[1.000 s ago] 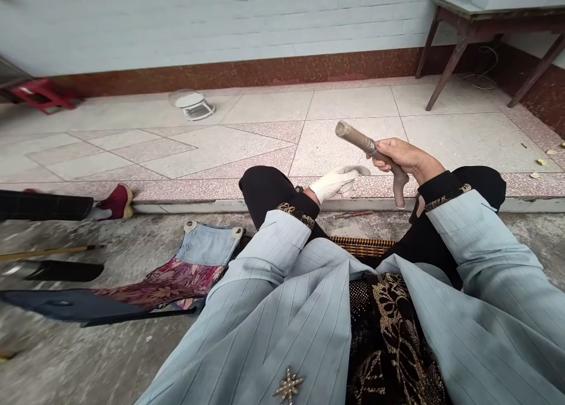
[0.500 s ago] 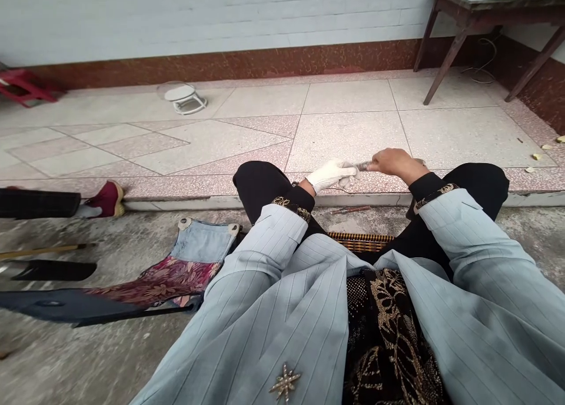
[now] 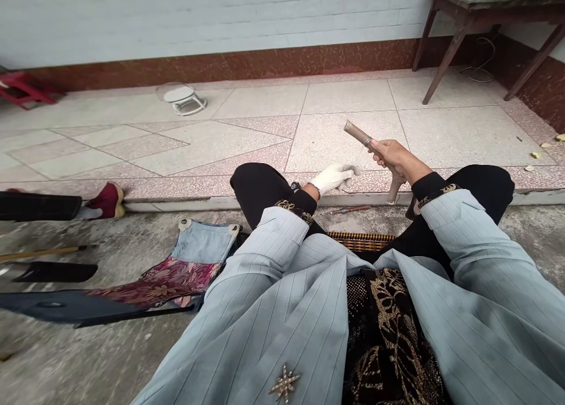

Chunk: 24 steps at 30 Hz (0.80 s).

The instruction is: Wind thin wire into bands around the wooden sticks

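My right hand [image 3: 392, 155] is bare and closed around a brown forked stick [image 3: 356, 132]. Its thick end points up and to the left, while a forked end shows below the hand. Thin grey coils, perhaps wire, circle the stick just beside my thumb. My left hand [image 3: 336, 176], in a white knitted glove, is apart from the stick, lower and to its left. The gloved fingers are curled together. A faint thin line seems to run between glove and stick, but I cannot make out what the fingers hold.
A woven basket [image 3: 362, 240] sits between my legs, below the step edge [image 3: 203, 203]. To the left are a folding chair [image 3: 194, 264] and another person's red shoe [image 3: 107, 200]. A small white stool [image 3: 183, 96] and a wooden table [image 3: 468, 10] stand near the wall.
The stick has swung from nearly level to a slant, its thick end now raised and clear of the glove. My left hand has stayed almost in place.
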Each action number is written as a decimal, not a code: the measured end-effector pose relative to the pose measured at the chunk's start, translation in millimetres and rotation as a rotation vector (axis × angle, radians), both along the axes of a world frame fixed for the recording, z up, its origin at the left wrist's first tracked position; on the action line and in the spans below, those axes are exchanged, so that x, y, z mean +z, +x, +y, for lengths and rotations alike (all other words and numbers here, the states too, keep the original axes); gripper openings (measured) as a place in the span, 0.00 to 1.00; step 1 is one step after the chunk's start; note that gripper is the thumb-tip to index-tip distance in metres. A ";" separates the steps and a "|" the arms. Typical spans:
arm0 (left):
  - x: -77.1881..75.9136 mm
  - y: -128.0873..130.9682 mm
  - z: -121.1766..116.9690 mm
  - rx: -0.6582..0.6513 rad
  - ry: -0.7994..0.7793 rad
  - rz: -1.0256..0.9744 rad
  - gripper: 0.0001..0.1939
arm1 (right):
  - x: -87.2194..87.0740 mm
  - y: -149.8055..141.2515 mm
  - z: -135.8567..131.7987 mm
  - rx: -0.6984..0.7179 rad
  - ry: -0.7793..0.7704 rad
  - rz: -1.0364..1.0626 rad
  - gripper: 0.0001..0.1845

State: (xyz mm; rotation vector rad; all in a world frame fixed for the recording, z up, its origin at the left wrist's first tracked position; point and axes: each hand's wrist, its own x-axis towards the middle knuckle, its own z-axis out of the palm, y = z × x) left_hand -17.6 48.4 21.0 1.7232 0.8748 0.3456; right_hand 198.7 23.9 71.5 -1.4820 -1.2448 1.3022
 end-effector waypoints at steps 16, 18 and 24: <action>1.2 0.7 8.8 0.010 0.905 0.726 0.21 | -1.9 16.2 -6.5 0.992 -0.177 -0.450 0.24; -0.5 1.5 7.9 -0.003 0.942 0.721 0.22 | -3.1 13.6 -4.2 0.980 -0.231 -0.706 0.25; 1.8 10.6 0.5 -0.034 0.814 0.578 0.16 | -8.1 0.3 -0.8 0.462 -0.090 -1.297 0.27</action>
